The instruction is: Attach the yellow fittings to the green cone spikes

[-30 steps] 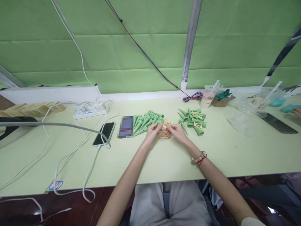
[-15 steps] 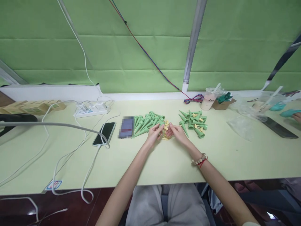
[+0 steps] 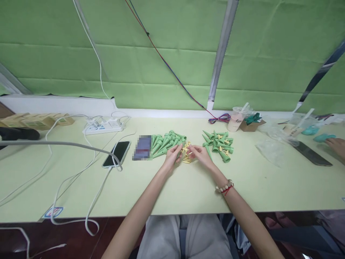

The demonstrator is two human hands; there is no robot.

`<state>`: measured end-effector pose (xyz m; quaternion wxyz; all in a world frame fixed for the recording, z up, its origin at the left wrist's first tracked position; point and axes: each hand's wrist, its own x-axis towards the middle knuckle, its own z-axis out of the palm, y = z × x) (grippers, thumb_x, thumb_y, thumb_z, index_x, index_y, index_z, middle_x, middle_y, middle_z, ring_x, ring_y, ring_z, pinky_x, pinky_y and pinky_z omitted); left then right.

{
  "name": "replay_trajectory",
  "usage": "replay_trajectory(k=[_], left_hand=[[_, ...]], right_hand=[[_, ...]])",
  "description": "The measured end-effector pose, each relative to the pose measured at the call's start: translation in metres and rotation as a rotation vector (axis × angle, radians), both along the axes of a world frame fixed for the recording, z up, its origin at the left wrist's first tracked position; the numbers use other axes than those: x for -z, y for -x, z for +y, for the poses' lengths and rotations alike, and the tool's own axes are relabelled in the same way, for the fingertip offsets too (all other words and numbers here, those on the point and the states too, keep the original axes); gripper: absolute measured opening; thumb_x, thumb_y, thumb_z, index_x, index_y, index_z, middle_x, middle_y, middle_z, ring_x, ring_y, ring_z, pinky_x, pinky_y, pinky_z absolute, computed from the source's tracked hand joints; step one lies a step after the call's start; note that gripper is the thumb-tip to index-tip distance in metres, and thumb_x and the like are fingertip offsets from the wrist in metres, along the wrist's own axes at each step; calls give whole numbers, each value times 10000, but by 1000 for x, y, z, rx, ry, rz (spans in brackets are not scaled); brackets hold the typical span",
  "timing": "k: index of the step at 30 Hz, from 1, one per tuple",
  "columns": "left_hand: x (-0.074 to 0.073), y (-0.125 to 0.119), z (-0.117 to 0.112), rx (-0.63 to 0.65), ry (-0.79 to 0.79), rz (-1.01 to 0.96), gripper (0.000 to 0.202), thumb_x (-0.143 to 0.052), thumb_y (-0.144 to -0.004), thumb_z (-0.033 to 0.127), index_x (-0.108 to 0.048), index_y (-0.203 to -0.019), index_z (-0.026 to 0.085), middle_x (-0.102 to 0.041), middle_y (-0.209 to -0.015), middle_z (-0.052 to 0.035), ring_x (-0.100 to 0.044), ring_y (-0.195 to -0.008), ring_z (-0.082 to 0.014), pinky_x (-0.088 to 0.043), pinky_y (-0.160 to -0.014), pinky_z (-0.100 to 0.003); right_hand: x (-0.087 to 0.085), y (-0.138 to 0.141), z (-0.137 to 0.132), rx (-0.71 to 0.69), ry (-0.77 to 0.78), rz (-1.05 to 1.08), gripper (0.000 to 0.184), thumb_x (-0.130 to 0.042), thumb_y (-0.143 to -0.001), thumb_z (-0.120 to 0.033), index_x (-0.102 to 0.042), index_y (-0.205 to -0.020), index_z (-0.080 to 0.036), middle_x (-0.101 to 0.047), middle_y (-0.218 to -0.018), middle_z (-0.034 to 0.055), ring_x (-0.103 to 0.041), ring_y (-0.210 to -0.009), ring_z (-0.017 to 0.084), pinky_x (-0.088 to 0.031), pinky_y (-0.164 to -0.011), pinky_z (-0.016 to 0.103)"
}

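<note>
My left hand (image 3: 172, 155) grips a green plastic cone (image 3: 180, 144) by its wide end, just right of a pile of plain green cones (image 3: 164, 141). My right hand (image 3: 198, 154) pinches a small yellow part beside it, over a little heap of yellow parts (image 3: 185, 159) on the pale green table (image 3: 188, 187). The two hands nearly touch. To the right lies a second pile of green cones with yellow parts fitted (image 3: 219, 144). A bead bracelet (image 3: 224, 186) is on my right wrist.
A blurred card (image 3: 142, 147), a charging phone (image 3: 116, 154), a power strip (image 3: 104, 126) with white cables and cardboard boxes (image 3: 35, 120) sit to the left. A drink cup (image 3: 235, 118), plastic bags (image 3: 272, 145), a dark phone (image 3: 312, 154) and another person's hand (image 3: 335, 145) are at the right.
The head view has drifted, shifting the scene left and down. My hands stay together over the yellow parts, the left now closed on a green cone.
</note>
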<state>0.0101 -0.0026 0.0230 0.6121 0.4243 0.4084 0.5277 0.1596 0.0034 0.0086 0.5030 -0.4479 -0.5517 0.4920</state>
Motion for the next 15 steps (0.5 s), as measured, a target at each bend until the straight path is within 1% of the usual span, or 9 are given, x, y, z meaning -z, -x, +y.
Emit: replay_trajectory(k=[3,6,9,12,15], left_hand=[[-2,3,2,-43,2,-23,416,-769,-599,494,-579,-682,133,-428,-529,46,-340,-432,-23,-159,-342,-150],[-1,5,5,-64,3,-36,426,-791,-573,467,-634,-762,119,-432,-563,46,-380,-461,-32,-169,-338,-152],[1,5,6,-70,24,-49,445,-804,-564,433,-664,-845,118,-441,-609,43,-407,-474,-34,-172,-330,-151],[1,5,6,-64,32,-68,455,-796,-583,407,-681,-920,124,-484,-664,25,-423,-482,-35,-182,-320,-152],[-1,3,4,-54,23,-63,475,-778,-611,417,-688,-977,127,-476,-635,24,-419,-478,-40,-188,-317,-146]], right_hand=[[0,-1,1,-8,-44,-10,454,-781,-574,-492,-713,-869,-154,-716,-765,59,-653,-594,146,-539,-574,269],[3,-1,2,-27,-69,-14,456,-806,-555,-427,-716,-904,-148,-725,-795,67,-660,-616,146,-552,-606,283],[7,0,4,-35,-66,1,461,-809,-550,-417,-718,-908,-142,-731,-810,76,-669,-645,151,-557,-635,292],[10,1,5,-33,-78,1,456,-801,-560,-434,-720,-896,-137,-733,-813,88,-682,-690,171,-561,-667,308],[8,3,3,-10,-101,-14,436,-782,-586,-462,-720,-871,-138,-733,-818,94,-683,-682,179,-562,-659,314]])
